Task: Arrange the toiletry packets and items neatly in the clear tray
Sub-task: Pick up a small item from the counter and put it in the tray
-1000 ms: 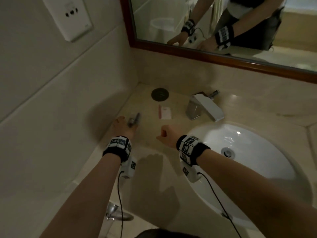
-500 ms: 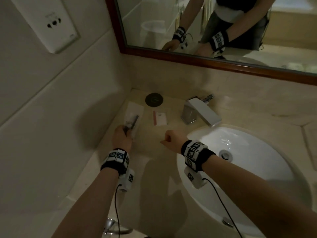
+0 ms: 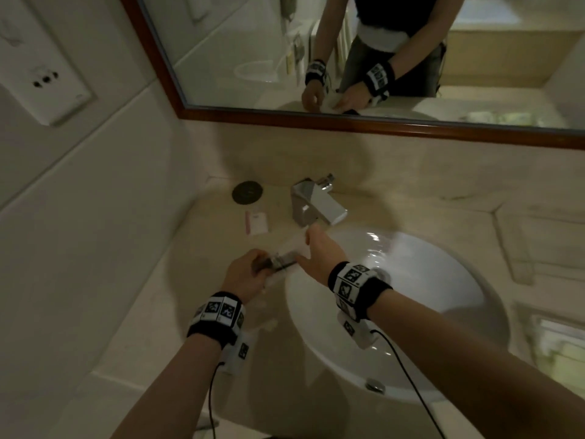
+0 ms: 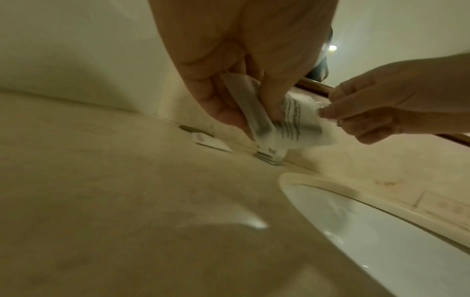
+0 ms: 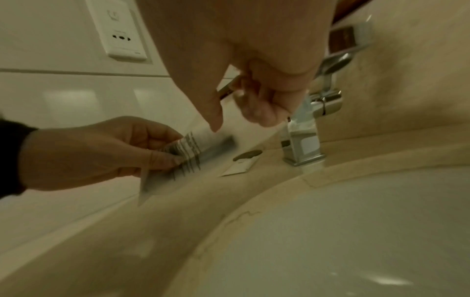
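- Left hand held low over the worktop, just left of the basin; its grip is closed on a clear toiletry packet – thumb and fingers pinch the near end, a dark item inside
- Right hand reaches across from the basin side; fingers loosely extended at the packet's far end – whether they touch it I cannot tell
- A small white sachet lies flat on the worktop between the round drain cover and the hands, left of the tap

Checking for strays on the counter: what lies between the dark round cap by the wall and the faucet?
Nothing: in the head view the counter between the cap and the faucet is bare. The small white packet lies nearer the person.
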Motion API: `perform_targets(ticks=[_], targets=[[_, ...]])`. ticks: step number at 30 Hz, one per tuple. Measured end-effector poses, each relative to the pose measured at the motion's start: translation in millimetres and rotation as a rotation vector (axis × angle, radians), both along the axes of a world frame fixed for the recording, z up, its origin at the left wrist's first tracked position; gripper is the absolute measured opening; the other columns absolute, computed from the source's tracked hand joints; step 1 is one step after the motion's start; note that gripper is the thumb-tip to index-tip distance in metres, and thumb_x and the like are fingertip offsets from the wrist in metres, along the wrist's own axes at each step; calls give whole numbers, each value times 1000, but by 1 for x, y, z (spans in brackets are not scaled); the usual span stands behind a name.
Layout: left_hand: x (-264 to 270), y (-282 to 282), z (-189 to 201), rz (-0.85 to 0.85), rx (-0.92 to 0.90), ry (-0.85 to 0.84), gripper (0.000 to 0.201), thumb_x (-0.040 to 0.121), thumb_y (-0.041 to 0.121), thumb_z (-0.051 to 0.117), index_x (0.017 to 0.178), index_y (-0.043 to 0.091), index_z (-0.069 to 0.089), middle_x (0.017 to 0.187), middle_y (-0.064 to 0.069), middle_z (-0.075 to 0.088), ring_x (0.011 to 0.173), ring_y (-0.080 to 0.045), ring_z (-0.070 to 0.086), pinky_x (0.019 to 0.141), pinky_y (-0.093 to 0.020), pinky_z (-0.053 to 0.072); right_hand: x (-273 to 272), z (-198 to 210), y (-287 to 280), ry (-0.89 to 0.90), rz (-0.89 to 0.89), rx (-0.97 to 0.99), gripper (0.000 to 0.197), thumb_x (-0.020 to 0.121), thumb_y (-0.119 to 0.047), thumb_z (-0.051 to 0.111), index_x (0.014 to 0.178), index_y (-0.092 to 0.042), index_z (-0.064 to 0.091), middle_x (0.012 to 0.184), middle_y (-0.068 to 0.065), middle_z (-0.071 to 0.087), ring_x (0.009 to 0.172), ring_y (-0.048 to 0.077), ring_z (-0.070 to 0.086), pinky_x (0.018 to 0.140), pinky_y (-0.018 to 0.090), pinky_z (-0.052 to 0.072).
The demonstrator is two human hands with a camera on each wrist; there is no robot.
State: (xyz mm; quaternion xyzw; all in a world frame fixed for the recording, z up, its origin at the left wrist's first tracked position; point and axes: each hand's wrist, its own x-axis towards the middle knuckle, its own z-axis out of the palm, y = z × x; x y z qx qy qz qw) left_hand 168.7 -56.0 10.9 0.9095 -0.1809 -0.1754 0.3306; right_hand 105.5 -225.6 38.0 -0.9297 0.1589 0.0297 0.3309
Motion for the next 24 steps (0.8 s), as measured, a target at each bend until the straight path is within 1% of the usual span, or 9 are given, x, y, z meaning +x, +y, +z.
perform_targets(ticks=[3,5,7,9,12,14,18,22,24], targets=[[-26,-34,3,-88,-12,57,18,84,19,68,100,14,60,93,-4,65,89,-23,61,73,-25,40,-30,7,-30,-40,43,-78,44,81,-28,71,112,-11,46,118,9,50,105,27,51,85,33,43],[-44,-56,6,-144,-26,75,15,82,18,70,93,20,59,90,1,63,86,-19,59,72,-23,39,-48,11,-50,-35,119,-228,47,82,-34,70,120,-15,50,125,7,46,116,26,43,97,31,37],[-64,-82,8,-202,-40,70,16,81,18,70,91,22,59,89,3,63,84,-16,58,66,-18,41,-72,14,-74,1,155,-338,47,83,-44,65,123,-20,55,128,5,45,123,26,37,103,34,32],[-86,-111,12,-265,-50,63,14,81,18,69,92,20,62,89,4,63,82,-15,59,60,-11,41,-95,14,-98,88,162,-340,45,84,-52,59,122,-26,59,129,3,49,125,27,36,105,37,27],[-118,-153,15,-349,-52,39,14,83,17,65,98,16,66,92,4,63,87,-18,61,68,-21,44,-129,13,-131,223,143,-326,36,89,-52,49,111,-27,63,115,2,63,115,25,50,101,40,28],[-142,-179,18,-372,-72,50,19,85,13,63,104,13,66,100,0,63,93,-21,62,73,-27,51,-155,15,-153,274,113,-295,34,90,-53,50,104,-25,64,104,2,67,105,25,58,99,41,33],[-192,-227,18,-391,-99,100,34,87,16,64,120,9,60,117,-6,61,102,-24,62,76,-28,53,-214,17,-199,293,2,-165,39,84,-50,62,108,-19,64,108,7,66,101,28,61,86,34,49],[-233,-264,13,-407,-89,119,39,86,26,67,122,13,59,115,-3,61,102,-21,62,67,-25,55,-265,12,-233,315,-62,-124,36,87,-42,62,110,-15,62,108,11,65,95,28,60,78,30,46],[-253,-282,13,-434,-60,99,40,85,28,68,121,14,60,114,-3,63,104,-21,61,71,-28,56,-290,10,-248,313,-83,-127,38,85,-44,64,108,-13,63,106,11,66,91,27,58,74,28,42]])
